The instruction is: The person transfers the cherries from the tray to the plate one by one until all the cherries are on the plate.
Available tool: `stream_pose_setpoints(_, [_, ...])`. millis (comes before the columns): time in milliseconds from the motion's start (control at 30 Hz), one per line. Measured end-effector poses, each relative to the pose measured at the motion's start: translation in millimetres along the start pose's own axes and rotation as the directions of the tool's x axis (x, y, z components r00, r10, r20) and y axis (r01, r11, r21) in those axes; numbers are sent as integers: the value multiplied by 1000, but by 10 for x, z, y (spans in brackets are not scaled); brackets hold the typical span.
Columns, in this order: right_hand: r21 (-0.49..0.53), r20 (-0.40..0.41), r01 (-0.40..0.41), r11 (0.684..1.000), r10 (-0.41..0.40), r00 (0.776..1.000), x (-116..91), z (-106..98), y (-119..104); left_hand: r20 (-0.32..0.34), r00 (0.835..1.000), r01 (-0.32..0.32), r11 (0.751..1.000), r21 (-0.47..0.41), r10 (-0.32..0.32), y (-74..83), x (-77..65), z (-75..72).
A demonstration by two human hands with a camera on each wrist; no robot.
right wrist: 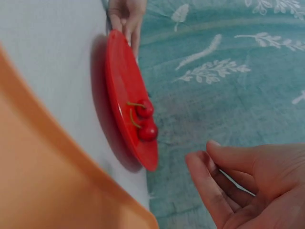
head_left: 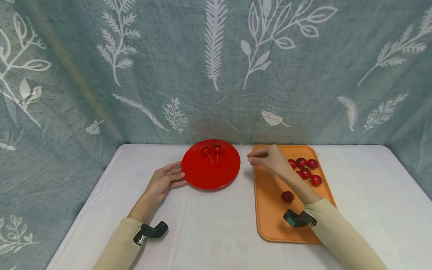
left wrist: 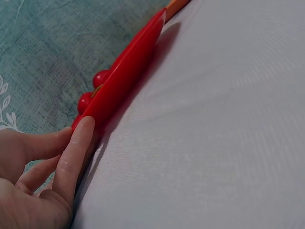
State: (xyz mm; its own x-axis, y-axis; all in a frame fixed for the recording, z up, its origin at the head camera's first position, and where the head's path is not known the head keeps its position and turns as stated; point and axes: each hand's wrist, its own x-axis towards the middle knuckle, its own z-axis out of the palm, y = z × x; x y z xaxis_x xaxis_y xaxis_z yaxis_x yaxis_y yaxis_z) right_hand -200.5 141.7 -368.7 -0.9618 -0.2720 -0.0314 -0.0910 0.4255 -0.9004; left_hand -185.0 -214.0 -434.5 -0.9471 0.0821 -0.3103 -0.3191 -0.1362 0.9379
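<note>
A red plate (head_left: 210,174) carries two cherries with stems, one cherry (head_left: 205,150) beside the other cherry (head_left: 217,149) near its far rim. My left hand (head_left: 165,182) pinches the plate's left edge; in the left wrist view its fingers (left wrist: 82,136) lie on both sides of the rim. Between the plate and an orange tray (head_left: 270,221), my right hand (head_left: 270,159) hangs above the tray's far left corner. Its thumb and fingers (right wrist: 202,176) are bent toward each other, and no object shows between them. My right forearm covers part of the tray.
Several cherries (head_left: 305,173) are grouped at the tray's far right, and a single cherry (head_left: 287,196) lies nearer its middle. White cloth (head_left: 206,228) covers the table. A patterned green curtain (head_left: 189,67) hangs behind the table's far edge.
</note>
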Motion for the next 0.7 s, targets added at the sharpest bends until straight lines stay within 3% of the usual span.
stream_pose_setpoints(400, [-98,-71,-51,994,44,997,-384,-410,247,6,1000,0,1000,-5,0,7,-4,2])
stream_pose_setpoints(700, [89,-26,-191,978,194,981,-622,-599,377,-7,1000,0,1000,3,0,-2,-17,-1])
